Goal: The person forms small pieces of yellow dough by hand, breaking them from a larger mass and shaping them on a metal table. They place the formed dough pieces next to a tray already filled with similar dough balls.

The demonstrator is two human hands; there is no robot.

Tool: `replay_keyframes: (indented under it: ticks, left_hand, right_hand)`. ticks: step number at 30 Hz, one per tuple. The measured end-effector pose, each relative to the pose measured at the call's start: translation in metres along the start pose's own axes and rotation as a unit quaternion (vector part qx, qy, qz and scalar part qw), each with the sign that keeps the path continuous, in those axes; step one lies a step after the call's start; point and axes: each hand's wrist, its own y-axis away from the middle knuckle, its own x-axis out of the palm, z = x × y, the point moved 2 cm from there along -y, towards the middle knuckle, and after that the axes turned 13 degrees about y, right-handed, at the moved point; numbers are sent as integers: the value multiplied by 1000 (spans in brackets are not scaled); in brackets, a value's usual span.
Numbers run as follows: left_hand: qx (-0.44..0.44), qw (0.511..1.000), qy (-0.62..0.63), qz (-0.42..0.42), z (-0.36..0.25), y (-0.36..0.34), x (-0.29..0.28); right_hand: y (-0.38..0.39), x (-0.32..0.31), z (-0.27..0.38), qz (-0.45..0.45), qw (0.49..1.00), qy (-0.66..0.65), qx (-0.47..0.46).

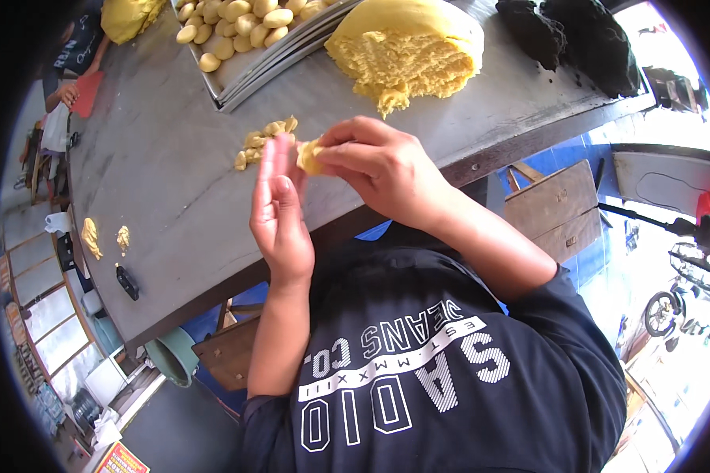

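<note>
a worker's r. hand (383, 162) pinches a small yellow dough piece (311, 160) betw. thumb & fingers, over a grey table (189, 197) & just beside the l. hand (280, 225), which is spread flat, fingers straight; can't tell if dough touches that palm. nearby: dough scraps (252, 143), 1 big dough mound (418, 47) & a tray (230, 75) of dough balls (246, 25). prob. best: grip lightly, w/ even pressure, so the soft-looking piece won't tear or smear.
</note>
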Motion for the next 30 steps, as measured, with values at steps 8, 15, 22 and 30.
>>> replay_keyframes:
  ticks: [8,15,22,30]
  left_hand:
    - [-30,983,-177,33,14,-14,-42]
    - [221,832,-499,102,22,-22,-25]
    - [184,878,-433,89,20,-24,-33]
    - [18,924,-293,244,11,-17,-42]
  right_hand:
    - [1,0,2,8,999,-19,-36]
    - [15,11,3,107,994,13,1]
    - [17,16,10,130,987,65,-70]
    - [3,7,12,101,993,30,56]
